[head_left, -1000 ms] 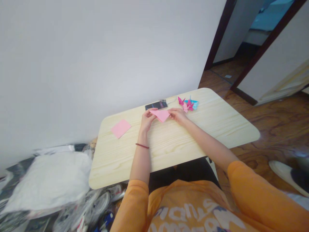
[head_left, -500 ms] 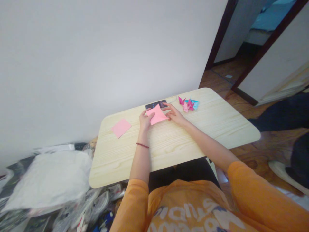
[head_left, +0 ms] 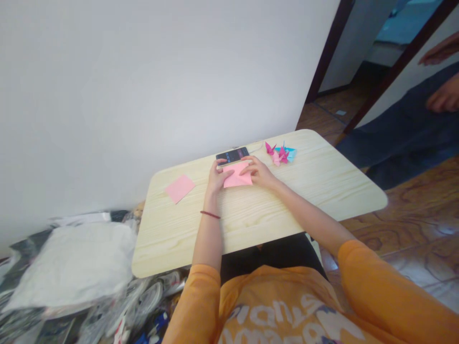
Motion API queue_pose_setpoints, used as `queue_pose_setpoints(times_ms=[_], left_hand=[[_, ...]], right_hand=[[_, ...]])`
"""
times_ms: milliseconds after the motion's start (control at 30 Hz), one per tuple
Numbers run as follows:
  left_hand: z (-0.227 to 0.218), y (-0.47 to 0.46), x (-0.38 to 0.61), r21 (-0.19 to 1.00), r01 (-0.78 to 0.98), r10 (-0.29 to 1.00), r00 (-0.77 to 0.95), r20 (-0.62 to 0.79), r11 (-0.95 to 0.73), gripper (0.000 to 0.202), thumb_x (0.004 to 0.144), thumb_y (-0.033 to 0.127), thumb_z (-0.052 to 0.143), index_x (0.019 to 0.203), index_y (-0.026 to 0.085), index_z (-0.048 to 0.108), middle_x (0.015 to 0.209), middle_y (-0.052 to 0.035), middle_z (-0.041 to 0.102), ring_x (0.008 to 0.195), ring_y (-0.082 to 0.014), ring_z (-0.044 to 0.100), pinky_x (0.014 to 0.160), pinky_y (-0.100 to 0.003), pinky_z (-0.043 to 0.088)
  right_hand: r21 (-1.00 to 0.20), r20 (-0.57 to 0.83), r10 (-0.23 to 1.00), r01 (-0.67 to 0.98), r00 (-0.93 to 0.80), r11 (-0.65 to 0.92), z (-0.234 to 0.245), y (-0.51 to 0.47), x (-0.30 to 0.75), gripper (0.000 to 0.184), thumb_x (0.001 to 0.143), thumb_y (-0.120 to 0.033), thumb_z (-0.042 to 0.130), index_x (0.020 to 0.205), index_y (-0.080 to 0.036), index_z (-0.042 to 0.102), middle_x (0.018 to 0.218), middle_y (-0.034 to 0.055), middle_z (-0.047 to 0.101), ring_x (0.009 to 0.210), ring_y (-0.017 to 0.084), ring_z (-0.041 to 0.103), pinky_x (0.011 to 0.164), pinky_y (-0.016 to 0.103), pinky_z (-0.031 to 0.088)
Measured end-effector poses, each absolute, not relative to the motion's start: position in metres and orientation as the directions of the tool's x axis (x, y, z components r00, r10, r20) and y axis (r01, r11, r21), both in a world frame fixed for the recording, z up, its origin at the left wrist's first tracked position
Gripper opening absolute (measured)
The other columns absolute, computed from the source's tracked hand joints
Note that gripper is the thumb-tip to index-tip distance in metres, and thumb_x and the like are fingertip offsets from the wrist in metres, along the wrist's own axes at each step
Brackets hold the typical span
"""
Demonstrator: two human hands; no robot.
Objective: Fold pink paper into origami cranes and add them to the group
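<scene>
Spanning pink paper (head_left: 236, 182) with both hands, just below the phone (head_left: 232, 155)

Left hand (head_left: 215, 179) clamps its left edge, thumb on top; right hand (head_left: 262, 175) touches its right side, whether pinching unclear.

Pale wooden table (head_left: 172, 239), phone (head_left: 232, 155), pink paper (head_left: 180, 188), folded cranes (head_left: 281, 155)

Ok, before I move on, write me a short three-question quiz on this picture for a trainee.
1. True or false: the loose pink square lies on the same side of the table as the left hand.

2. Which thing do the left hand and right hand both touch?
A. the blue paper figure
B. the pink paper
C. the white bag

3. What dark object lies just beyond the pink paper?

Key:
1. True
2. B
3. A phone
</scene>
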State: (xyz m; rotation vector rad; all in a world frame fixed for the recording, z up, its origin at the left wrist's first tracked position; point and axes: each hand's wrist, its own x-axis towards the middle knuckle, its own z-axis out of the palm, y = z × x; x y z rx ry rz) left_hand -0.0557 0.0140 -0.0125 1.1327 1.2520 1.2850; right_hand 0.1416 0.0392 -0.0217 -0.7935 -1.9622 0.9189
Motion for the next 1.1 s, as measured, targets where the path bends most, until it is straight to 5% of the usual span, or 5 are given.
queue_pose_setpoints(times_ms=[133, 267, 567, 867, 1100], left_hand=[[-0.013, 0.015, -0.055, 0.998, -0.027, 0.998, -0.035, 0.061, -0.062, 0.045, 0.061, 0.03, 0.077, 0.102, 0.016, 0.065, 0.093, -0.0087, 0.071, 0.078, -0.0192, 0.066, 0.07, -0.031, 0.053], [-0.011, 0.014, -0.054, 0.997, -0.026, 0.997, 0.019, 0.079, -0.078, 0.069, 0.06, 0.025, 0.078, 0.126, 0.02, 0.057, 0.109, -0.0099, 0.069, 0.093, -0.0227, 0.066, 0.077, -0.033, 0.054], [-0.009, 0.013, -0.05, 0.992, 0.038, 0.993, 0.014, 0.121, -0.122, 0.064, 0.059, 0.017, 0.076, 0.121, 0.019, 0.062, 0.122, -0.0101, 0.064, 0.106, -0.0248, 0.061, 0.082, -0.034, 0.053], [-0.007, 0.013, -0.045, 0.989, 0.01, 0.989, 0.028, 0.146, -0.147, 0.066, 0.058, 0.023, 0.082, 0.121, 0.02, 0.063, 0.126, -0.0104, 0.063, 0.113, -0.026, 0.058, 0.092, -0.036, 0.049], [-0.007, 0.011, -0.048, 1.0, 0.0, 0.998, 0.067, 0.009, -0.009, 0.06, 0.056, 0.025, 0.083, 0.113, 0.017, 0.068, 0.12, -0.0115, 0.065, 0.106, -0.027, 0.061, 0.086, -0.035, 0.05]], right_hand=[[-0.805, 0.409, 0.775, 0.209, -0.482, 0.555, -0.022, 0.04, 0.142, 0.04, 0.06, 0.001, 0.052, 0.08, -0.023, 0.078, 0.133, 0.0056, 0.047, 0.106, 0.022, 0.055, 0.082, 0.035, 0.05], [-0.782, 0.433, 0.774, 0.234, -0.462, 0.577, -0.02, 0.04, 0.143, 0.041, 0.059, 0.002, 0.054, 0.078, -0.025, 0.078, 0.134, 0.0042, 0.048, 0.122, 0.026, 0.048, 0.097, 0.039, 0.044], [-0.819, 0.43, 0.771, 0.157, -0.469, 0.552, -0.027, 0.044, 0.141, 0.021, 0.065, -0.011, 0.071, 0.08, -0.024, 0.078, 0.127, 0.009, 0.051, 0.114, 0.026, 0.054, 0.092, 0.038, 0.047], [-0.886, 0.362, 0.829, 0.119, -0.426, 0.448, -0.023, 0.046, 0.142, 0.033, 0.059, -0.002, 0.063, 0.078, -0.024, 0.078, 0.117, 0.0064, 0.059, 0.111, 0.024, 0.057, 0.093, 0.035, 0.047], [-0.923, 0.321, 0.821, 0.037, -0.473, 0.382, -0.019, 0.046, 0.147, 0.013, 0.064, -0.014, 0.072, 0.073, -0.023, 0.077, 0.119, 0.0078, 0.058, 0.114, 0.024, 0.055, 0.093, 0.036, 0.048]])
